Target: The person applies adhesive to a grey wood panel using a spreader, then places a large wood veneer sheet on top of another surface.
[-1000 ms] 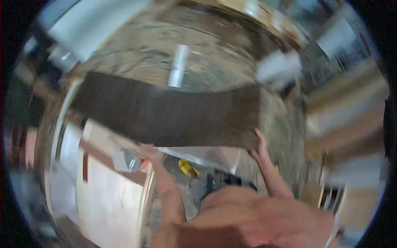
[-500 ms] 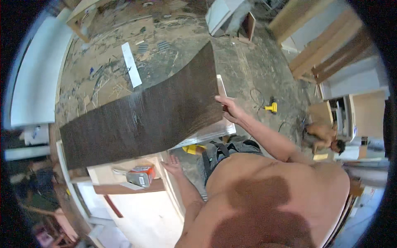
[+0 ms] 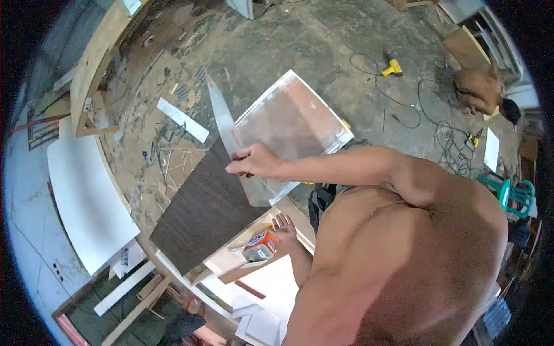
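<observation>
A thin dark brown sheet (image 3: 208,207) slants across a pale wooden cabinet (image 3: 283,277). Its end bends upward, where a pale grey strip with orange marks (image 3: 222,112) shows, apparently the sheet's underside. My right hand (image 3: 254,161) is closed on this raised edge, thumb and fingers pinching it. Beyond it lies a white-edged panel (image 3: 288,124) with a brownish, whitish-smeared face. My left hand (image 3: 283,228) has its fingers spread and holds nothing. It is beside the cabinet's top, close to an orange and grey container (image 3: 261,247).
A yellow power tool (image 3: 392,67) lies on the floor with cords (image 3: 450,144) nearby. Another person (image 3: 479,92) crouches at the far right. A green plastic stool (image 3: 513,193) stands at right. A white board (image 3: 89,196) and a wooden frame (image 3: 95,69) are at left.
My right hand has drawn the sheet's end leftward and bent it up, uncovering the panel's face. My left hand's fingers have spread beside the container. The view has turned.
</observation>
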### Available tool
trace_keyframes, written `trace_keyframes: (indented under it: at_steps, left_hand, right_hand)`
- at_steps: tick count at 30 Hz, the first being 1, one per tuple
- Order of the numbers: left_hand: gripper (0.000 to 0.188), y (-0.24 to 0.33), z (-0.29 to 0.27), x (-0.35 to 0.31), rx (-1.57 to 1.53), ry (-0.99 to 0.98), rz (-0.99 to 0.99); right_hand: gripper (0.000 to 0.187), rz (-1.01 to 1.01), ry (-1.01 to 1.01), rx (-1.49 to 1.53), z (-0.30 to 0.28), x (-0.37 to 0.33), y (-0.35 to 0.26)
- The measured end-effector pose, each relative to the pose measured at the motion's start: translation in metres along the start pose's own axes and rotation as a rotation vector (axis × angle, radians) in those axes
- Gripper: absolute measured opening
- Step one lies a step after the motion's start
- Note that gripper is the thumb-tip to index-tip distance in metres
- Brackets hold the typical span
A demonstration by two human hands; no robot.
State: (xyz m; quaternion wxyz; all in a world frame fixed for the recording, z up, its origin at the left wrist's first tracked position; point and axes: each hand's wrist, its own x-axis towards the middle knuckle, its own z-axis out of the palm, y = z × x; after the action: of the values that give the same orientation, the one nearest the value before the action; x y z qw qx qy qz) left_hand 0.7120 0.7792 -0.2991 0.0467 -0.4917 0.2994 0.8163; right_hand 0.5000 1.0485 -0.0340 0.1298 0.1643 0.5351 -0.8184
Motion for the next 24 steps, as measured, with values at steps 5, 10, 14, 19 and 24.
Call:
trace_keyframes:
  at_steps: [5,10,14,19,24]
  left_hand:
    - [0.102,0.019,-0.009,0.015,-0.175,-0.025,-0.009]
    - [0.112,0.049,-0.004,0.033,-0.461,-0.046,0.055]
    - [0.101,0.057,0.033,0.036,-0.785,-0.129,0.103]
    - [0.082,0.111,0.028,0.042,-0.582,-0.049,0.426]
    - [0.073,0.166,0.007,0.06,-0.543,-0.032,0.411]
  right_hand:
    - [0.03,0.009,-0.077,0.092,-0.021,-0.009,-0.036]
    - [0.037,0.106,0.072,0.353,-0.033,-0.037,-0.071]
    - [0.039,0.043,0.099,0.3,-0.083,-0.045,-0.069]
    - [0.037,-0.011,0.079,0.257,-0.077,-0.088,-0.072]
    - [0.05,-0.142,0.245,0.232,-0.085,-0.124,-0.095]
